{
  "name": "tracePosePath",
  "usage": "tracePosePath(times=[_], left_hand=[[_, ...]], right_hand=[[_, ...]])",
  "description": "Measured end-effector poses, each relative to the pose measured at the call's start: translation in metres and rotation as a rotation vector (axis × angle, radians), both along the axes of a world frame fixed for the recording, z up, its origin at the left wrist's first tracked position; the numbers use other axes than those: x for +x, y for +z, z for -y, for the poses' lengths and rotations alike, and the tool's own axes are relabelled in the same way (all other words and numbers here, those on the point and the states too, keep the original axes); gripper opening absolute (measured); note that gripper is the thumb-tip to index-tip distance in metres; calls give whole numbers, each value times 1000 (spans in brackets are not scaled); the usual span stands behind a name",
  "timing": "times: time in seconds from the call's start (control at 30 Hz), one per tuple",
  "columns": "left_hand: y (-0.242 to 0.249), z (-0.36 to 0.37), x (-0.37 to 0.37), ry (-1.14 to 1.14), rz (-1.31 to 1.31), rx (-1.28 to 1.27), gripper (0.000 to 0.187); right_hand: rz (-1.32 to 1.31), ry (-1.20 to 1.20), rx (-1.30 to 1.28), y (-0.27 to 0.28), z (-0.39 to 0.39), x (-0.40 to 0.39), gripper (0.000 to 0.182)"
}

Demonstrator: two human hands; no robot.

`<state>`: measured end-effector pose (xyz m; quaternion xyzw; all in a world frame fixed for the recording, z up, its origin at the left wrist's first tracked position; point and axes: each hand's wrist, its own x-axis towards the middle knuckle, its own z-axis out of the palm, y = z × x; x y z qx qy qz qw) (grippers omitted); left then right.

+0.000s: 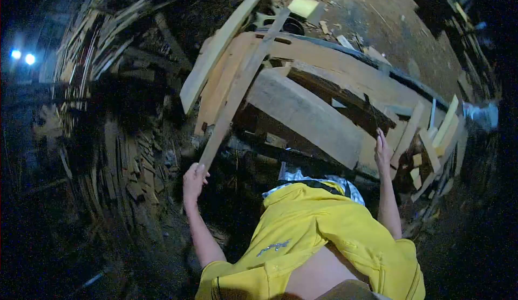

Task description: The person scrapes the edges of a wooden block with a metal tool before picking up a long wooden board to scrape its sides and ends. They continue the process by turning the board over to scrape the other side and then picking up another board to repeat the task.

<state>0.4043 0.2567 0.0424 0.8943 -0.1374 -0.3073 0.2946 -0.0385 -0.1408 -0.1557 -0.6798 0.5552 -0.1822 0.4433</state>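
Observation:
My left hand (194, 184) is closed around the near end of a long, narrow wooden plank (237, 92). The plank slants up and away across the left side of a wooden workbench (324, 54). Close to the bench's right front part is my right hand (382, 151), its fingers stretched upward and nothing visible in it. Between the two hands a wide board (307, 113) lies at a slant on the bench. Left of the held plank, a pale curved-edged board (224, 46) leans out past the bench end.
A block of pale yellow wood (303, 6) sits at the bench's far side. Short offcuts (418, 170) and upright slats (447, 122) crowd the right end. Stacked strips (97, 57) stand on the left in dim light. Wood scraps litter the dirt floor (372, 8).

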Motion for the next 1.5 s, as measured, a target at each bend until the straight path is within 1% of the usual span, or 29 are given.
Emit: tracePosePath(times=[0.03, 0.1, 0.17, 0.2, 0.27, 0.3, 0.37, 0.4, 0.47, 0.5, 0.53, 0.57, 0.6, 0.77, 0.83, 0.87, 0.93, 0.97, 1.03, 1.07, 1.1, 1.13, 1.2, 1.27, 1.37, 1.4, 1.43, 1.47, 1.5], left_hand=[[-5, 7, -9, -54, -52, -17, 25], [-7, 44, -41, -37, -116, -89, 23], [-14, 79, -72, -64, -164, -62, 23], [-10, 100, -90, -150, -160, -70, 23], [-25, 128, -124, -219, -142, -132, 23], [-32, 143, -138, -233, -144, -153, 22], [-20, 170, -166, -437, 144, 67, 20], [-18, 178, -175, -453, 197, 107, 18], [-33, 174, -181, -563, 358, 127, 19], [-39, 171, -185, -594, 403, 145, 19], [-40, 171, -186, -604, 334, 187, 19], [-45, 169, -188, -566, 287, 92, 19], [-48, 167, -188, -554, 264, 92, 19], [-43, 165, -177, -577, 280, 112, 19], [-38, 162, -173, -575, 236, 116, 18], [-35, 162, -174, -571, 265, 64, 18], [-37, 162, -172, -560, 231, 102, 18], [-37, 159, -172, -549, 198, 146, 19], [-44, 150, -170, -549, 187, 145, 19], [-46, 148, -170, -543, 178, 135, 19], [-44, 146, -171, -541, 182, 132, 19], [-39, 145, -173, -530, 188, 155, 19], [-36, 137, -176, -512, 197, 178, 20], [-33, 126, -176, -493, 189, 160, 20], [-35, 110, -174, -512, 173, 149, 22], [-36, 108, -175, -501, 169, 160, 22], [-38, 112, -176, -397, 5, 123, 23], [-40, 116, -179, -288, -156, 82, 25], [-40, 119, -180, -274, -158, 81, 25]], right_hand=[[-13, 45, -123, -1, -1, -1, 40], [-59, 35, -97, 40, -7, 12, 40], [-149, -32, -184, 81, -15, 19, 38], [-167, -62, -167, 90, -19, 17, 38], [41, -7, -378, 101, -20, 10, 39], [38, -27, -379, 106, -22, 8, 39], [80, 318, -450, 121, -36, 3, 40], [82, 300, -448, 132, -46, 5, 40], [-187, 714, -340, 151, -60, 8, 38], [-184, 696, -349, 153, -62, 6, 38], [-183, 745, -325, 154, -64, 6, 38], [-182, 792, -299, 155, -65, 6, 38], [-216, 831, -307, 146, -63, 3, 40], [-299, 760, -351, 111, -18, -18, 39], [-310, 505, -281, 91, 7, -26, 40], [-317, 503, -284, 97, 11, -25, 40], [-481, 569, -360, 116, 16, -20, 39], [-478, 568, -353, 120, 16, -21, 39], [-397, 870, -440, 124, 24, -22, 39], [-524, 904, -373, 123, 40, -24, 38], [-526, 799, -361, 120, 59, -26, 42], [-438, 707, -378, 87, 86, -44, 37], [-256, 269, -339, 3, 152, -75, 33], [-483, 56, -485, 8, 187, -89, 31], [-510, 17, -430, 52, 176, -67, 31], [-616, 52, -338, 76, 161, -49, 30], [-616, 67, -333, 65, 147, -47, 30], [-415, 170, -384, 46, 133, -42, 31], [-211, 269, -435, 38, 120, -38, 34]])
